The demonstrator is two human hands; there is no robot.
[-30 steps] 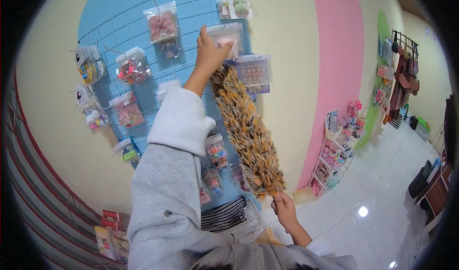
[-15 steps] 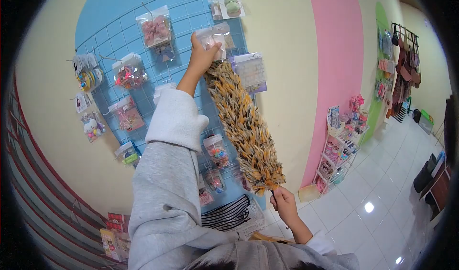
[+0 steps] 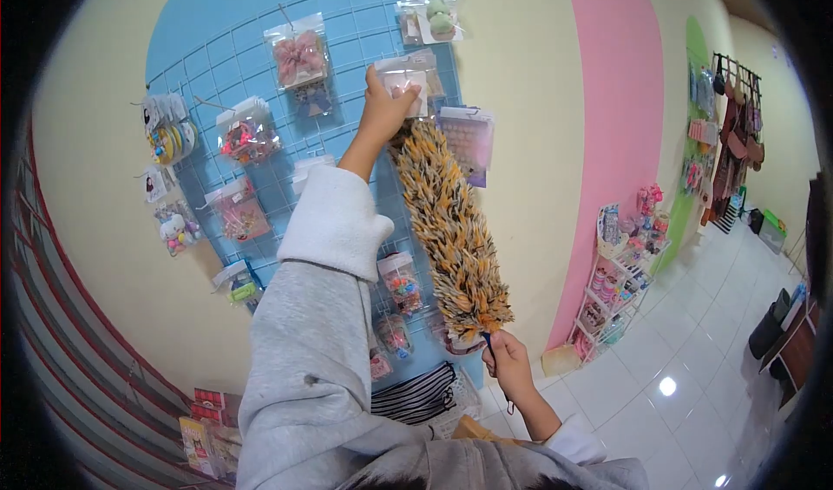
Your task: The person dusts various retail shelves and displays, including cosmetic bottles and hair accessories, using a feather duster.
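Head view: vs 0.5 s ago the duster [image 3: 451, 230] stands steeper against the wire grid [image 3: 217, 65]. Its top sits just under the clear packet [image 3: 408, 78], which L hand [image 3: 384, 108] pinches as before. R hand [image 3: 506, 364] is closed round the dark handle [image 3: 488, 344] at the bottom. Purple packet [image 3: 471, 139] hangs just right of the duster, poss. touching. Bow packet [image 3: 298, 56] is upper left, striped pouch [image 3: 416, 395] below, display rack [image 3: 620, 273] well apart on the right.

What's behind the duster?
The blue wire grid with bagged hair accessories either side; the left hand holds one packet at its tip. Whatever hangs directly behind the duster is covered.
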